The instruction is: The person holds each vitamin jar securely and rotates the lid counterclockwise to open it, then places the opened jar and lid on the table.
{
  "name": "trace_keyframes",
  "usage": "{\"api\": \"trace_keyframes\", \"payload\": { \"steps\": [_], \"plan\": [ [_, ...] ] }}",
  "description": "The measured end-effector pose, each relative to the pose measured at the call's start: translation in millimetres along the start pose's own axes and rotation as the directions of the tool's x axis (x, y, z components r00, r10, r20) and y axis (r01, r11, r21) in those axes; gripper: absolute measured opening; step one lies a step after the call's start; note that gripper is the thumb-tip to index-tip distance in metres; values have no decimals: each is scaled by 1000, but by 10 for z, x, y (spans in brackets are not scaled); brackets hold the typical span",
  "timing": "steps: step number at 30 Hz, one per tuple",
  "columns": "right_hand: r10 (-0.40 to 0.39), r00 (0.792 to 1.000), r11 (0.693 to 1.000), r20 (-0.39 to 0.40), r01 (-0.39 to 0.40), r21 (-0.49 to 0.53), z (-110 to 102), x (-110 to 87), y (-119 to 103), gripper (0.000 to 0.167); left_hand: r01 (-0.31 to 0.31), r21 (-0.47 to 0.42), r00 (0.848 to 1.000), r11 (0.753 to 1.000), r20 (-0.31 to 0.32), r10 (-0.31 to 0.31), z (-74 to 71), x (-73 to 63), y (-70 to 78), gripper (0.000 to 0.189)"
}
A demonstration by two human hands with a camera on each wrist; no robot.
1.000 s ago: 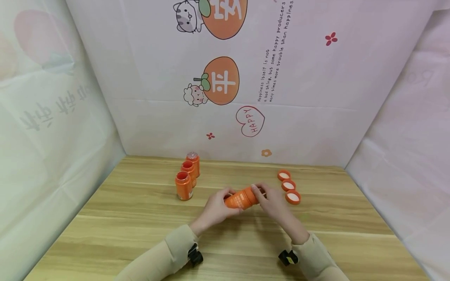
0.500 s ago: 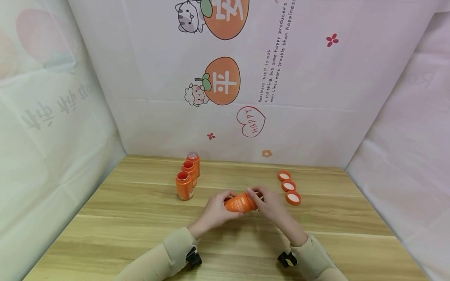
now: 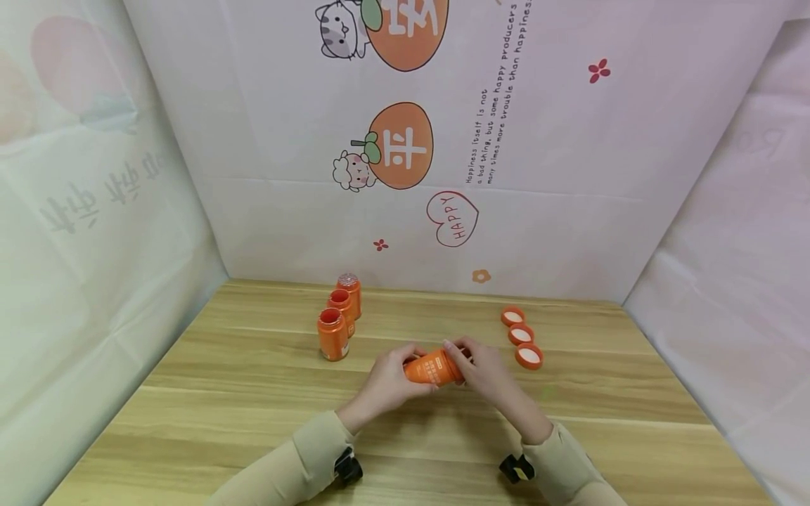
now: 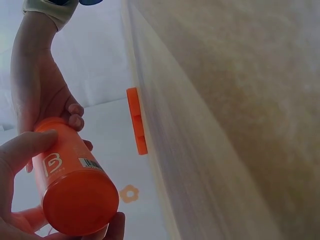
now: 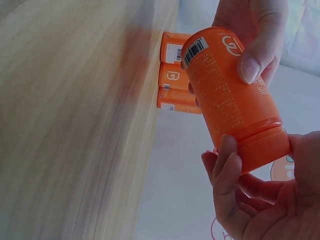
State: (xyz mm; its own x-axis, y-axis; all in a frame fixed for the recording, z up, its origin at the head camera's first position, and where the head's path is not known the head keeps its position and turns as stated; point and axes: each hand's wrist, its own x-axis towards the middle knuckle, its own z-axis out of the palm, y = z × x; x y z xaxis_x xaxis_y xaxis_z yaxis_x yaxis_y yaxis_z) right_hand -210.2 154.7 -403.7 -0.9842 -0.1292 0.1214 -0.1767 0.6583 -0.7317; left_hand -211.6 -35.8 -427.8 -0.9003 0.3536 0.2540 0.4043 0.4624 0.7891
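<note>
An orange bottle (image 3: pixel 430 367) with white print is held above the table, tilted with its capped end toward the right. My left hand (image 3: pixel 394 376) grips its body, thumb along the near side. At the other end my right hand (image 3: pixel 486 365) has its fingers and thumb around the orange cap (image 5: pixel 262 149). The right wrist view shows a narrow groove between cap and body. In the left wrist view the bottle's round base (image 4: pixel 80 202) faces the camera, and a barcode (image 4: pixel 90 163) shows on its side.
Three orange bottles without caps stand in a row at the back left, the nearest bottle (image 3: pixel 332 336) in front. Three orange caps lie inside-up at the right, the nearest cap (image 3: pixel 529 356) closest to the right hand. A white printed sheet (image 3: pixel 304 232) rises behind the wooden table (image 3: pixel 209 414).
The bottle has dipped slightly and its label has turned a little. My right hand has shifted slightly left and down, staying on the cap. Standing bottles and loose caps stay in place.
</note>
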Motion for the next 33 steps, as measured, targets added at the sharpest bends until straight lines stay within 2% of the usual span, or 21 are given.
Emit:
{"api": "trace_keyframes", "payload": {
  "steps": [16, 20, 25, 29, 33],
  "plan": [
    [41, 999, 999, 26, -40, -7, 44, 7, 28, 47, -12, 3, 1000, 1000, 13, 12, 5, -14, 29, 45],
    [53, 998, 999, 26, -53, -6, 52, -2, 17, 50, -3, 36, 1000, 999, 23, 2, 17, -10, 37, 49],
    [36, 999, 999, 16, -36, -19, 60, 3, 13, 50, 3, 84, 1000, 996, 23, -4, 27, -9, 44, 52],
    [22, 1000, 998, 15, -21, -54, 60, 20, 19, 45, -9, 86, 1000, 996, 23, 7, 26, -12, 46, 49],
    [14, 1000, 997, 27, -11, -80, 52, 20, 15, 47, -21, 71, 999, 997, 37, 19, 16, -14, 53, 48]
  ]
}}
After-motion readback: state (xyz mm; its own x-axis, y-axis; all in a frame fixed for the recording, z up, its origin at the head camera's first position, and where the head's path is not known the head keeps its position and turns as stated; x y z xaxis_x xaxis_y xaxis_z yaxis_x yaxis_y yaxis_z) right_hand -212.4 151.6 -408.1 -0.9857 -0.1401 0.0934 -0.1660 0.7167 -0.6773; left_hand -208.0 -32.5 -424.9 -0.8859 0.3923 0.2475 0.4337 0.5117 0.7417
